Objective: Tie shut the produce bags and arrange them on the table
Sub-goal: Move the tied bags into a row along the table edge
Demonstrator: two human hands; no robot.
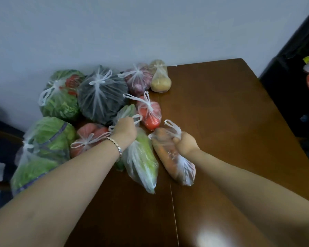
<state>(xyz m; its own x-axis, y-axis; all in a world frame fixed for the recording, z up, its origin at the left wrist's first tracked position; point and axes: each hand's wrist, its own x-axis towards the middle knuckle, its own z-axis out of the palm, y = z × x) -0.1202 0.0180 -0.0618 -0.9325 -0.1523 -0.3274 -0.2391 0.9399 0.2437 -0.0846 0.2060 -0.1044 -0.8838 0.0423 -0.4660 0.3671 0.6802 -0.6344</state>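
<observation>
Forearms [61, 184] over brown table [221, 113], grey wall [114, 32]

The brown desk [221, 107] bears a dark bag [102, 97]; bagged lettuce [61, 102] lies left of it, onions [137, 81] and potatoes [160, 81] right, tomatoes [150, 114], greens [143, 157] and carrots [165, 154] in front.

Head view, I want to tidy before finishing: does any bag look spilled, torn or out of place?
Nothing spilled or torn. Only the clear plastic bag of long green vegetables, gripped by the left hand, and the clear plastic bag of orange carrots, gripped by the right hand, show no knot, unlike the tied bags behind.
</observation>
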